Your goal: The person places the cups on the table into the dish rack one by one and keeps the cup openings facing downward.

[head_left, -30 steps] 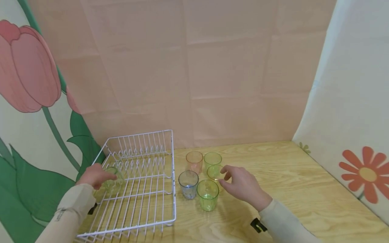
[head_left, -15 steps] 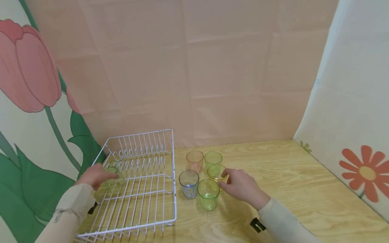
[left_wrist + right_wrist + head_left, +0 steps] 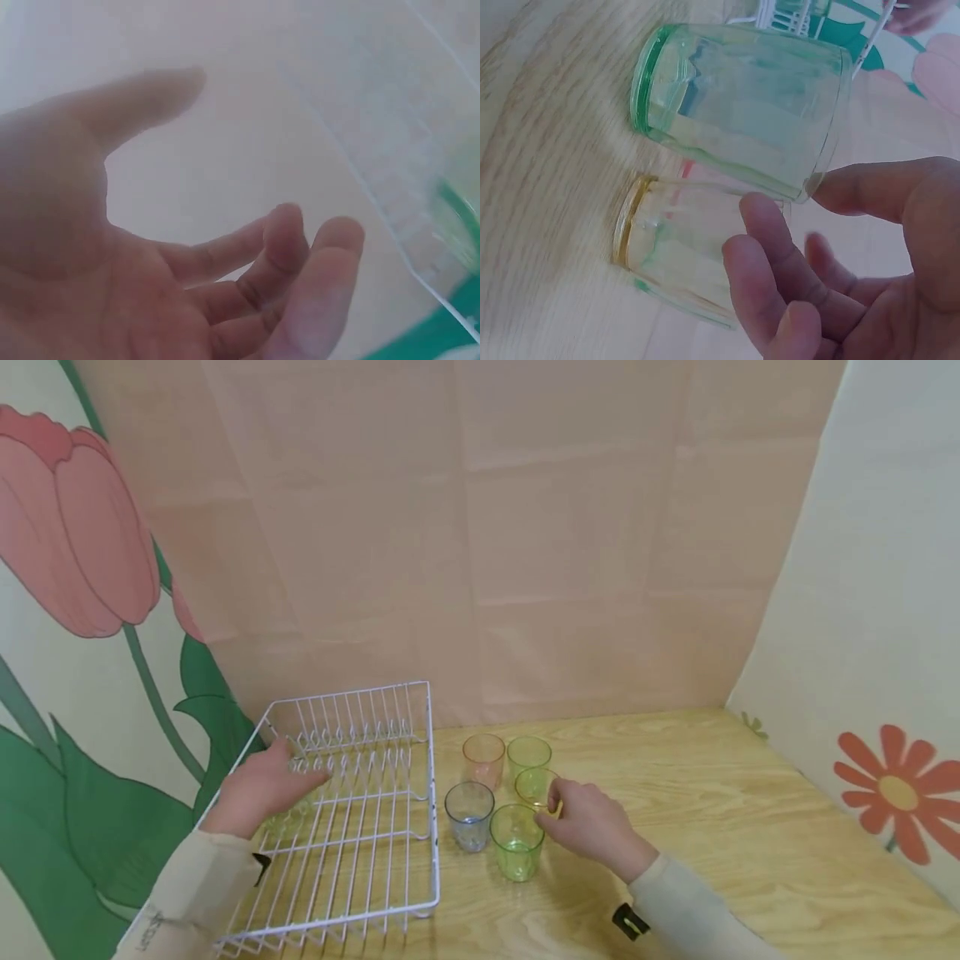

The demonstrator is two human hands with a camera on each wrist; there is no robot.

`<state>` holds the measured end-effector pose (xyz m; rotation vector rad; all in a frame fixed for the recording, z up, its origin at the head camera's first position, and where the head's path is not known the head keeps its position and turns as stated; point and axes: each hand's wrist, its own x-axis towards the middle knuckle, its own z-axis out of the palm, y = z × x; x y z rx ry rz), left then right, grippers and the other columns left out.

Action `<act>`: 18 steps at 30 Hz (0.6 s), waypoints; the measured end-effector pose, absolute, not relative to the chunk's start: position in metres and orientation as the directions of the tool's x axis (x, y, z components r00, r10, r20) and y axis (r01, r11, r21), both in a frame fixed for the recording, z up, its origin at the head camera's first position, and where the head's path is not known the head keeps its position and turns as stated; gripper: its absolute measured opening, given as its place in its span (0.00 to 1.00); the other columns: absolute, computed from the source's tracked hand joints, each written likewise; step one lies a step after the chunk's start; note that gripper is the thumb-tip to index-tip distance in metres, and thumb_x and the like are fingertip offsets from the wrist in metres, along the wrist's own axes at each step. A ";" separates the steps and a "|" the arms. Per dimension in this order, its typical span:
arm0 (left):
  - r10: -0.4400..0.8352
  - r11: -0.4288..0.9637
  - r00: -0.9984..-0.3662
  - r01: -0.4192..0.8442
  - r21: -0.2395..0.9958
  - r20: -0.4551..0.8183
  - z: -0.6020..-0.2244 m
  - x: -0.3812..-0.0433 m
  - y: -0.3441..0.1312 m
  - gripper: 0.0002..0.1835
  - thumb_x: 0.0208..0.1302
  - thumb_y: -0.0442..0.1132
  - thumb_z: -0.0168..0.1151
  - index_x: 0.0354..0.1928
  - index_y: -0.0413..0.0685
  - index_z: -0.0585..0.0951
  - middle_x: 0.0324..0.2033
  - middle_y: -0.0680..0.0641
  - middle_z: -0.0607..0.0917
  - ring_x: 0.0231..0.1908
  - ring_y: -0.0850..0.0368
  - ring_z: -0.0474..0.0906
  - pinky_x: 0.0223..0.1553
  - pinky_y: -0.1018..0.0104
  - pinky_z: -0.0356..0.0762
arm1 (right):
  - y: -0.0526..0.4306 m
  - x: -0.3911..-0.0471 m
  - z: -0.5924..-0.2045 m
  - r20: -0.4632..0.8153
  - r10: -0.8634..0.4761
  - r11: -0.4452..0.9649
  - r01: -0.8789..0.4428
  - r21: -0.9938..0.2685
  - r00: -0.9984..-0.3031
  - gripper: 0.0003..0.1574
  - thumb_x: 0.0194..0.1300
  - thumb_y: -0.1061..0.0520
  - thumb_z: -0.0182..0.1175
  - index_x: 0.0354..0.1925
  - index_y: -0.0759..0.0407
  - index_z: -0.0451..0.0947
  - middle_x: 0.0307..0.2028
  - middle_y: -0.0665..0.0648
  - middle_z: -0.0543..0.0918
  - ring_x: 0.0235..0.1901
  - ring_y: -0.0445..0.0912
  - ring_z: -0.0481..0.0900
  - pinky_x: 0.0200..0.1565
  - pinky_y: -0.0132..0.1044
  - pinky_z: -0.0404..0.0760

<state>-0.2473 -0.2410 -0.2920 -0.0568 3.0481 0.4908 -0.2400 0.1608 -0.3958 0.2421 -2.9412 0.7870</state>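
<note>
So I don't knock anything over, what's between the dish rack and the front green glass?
The blue glass stands between the white dish rack and the front green glass; the head view shows it.

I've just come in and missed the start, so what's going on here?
A person's left hand is open over the white wire dish rack, holding nothing, near the green tumbler in it. Their right hand is at the yellow tumbler and front green tumbler on the wood-grain table; whether it grips either is hard to tell. Those two stand upright, clustered with the pink tumbler, blue tumbler and back green tumbler.
</note>
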 end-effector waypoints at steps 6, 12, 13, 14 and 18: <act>0.111 0.916 -0.991 0.130 0.379 0.070 -0.285 -0.225 -0.209 0.33 0.66 0.60 0.61 0.52 0.33 0.75 0.36 0.41 0.83 0.34 0.49 0.79 0.37 0.51 0.77 | 0.158 -0.237 -0.399 0.073 -0.145 0.846 -0.162 -0.509 -0.987 0.11 0.63 0.50 0.66 0.26 0.52 0.81 0.16 0.46 0.79 0.15 0.42 0.75 0.17 0.36 0.72; 0.159 0.847 -0.983 0.183 0.499 0.090 -0.276 -0.202 -0.183 0.30 0.68 0.59 0.61 0.54 0.37 0.76 0.28 0.50 0.81 0.26 0.57 0.74 0.31 0.59 0.74 | 0.156 -0.240 -0.404 -0.021 -0.186 0.775 -0.134 -0.618 -0.982 0.08 0.64 0.55 0.63 0.34 0.59 0.84 0.17 0.52 0.82 0.17 0.45 0.80 0.22 0.37 0.79; 0.160 0.839 -0.983 0.181 0.513 0.086 -0.275 -0.199 -0.178 0.29 0.68 0.59 0.61 0.54 0.39 0.76 0.28 0.50 0.81 0.25 0.57 0.74 0.30 0.60 0.73 | 0.155 -0.242 -0.405 -0.035 -0.192 0.762 -0.126 -0.635 -0.981 0.08 0.65 0.56 0.62 0.36 0.60 0.84 0.17 0.53 0.82 0.18 0.46 0.81 0.23 0.37 0.80; 0.168 0.827 -0.982 0.189 0.530 0.088 -0.275 -0.196 -0.174 0.30 0.68 0.59 0.61 0.55 0.39 0.76 0.28 0.50 0.81 0.25 0.57 0.74 0.30 0.61 0.73 | 0.155 -0.243 -0.406 -0.048 -0.197 0.753 -0.120 -0.647 -0.979 0.08 0.65 0.57 0.62 0.37 0.61 0.84 0.17 0.53 0.82 0.18 0.47 0.82 0.23 0.37 0.80; 0.184 0.801 -0.976 0.217 0.557 0.115 -0.278 -0.190 -0.159 0.27 0.67 0.58 0.62 0.53 0.42 0.78 0.26 0.51 0.80 0.24 0.58 0.73 0.30 0.61 0.72 | 0.154 -0.245 -0.406 -0.074 -0.203 0.738 -0.103 -0.666 -0.976 0.09 0.66 0.59 0.60 0.38 0.63 0.83 0.17 0.54 0.83 0.19 0.48 0.82 0.24 0.38 0.80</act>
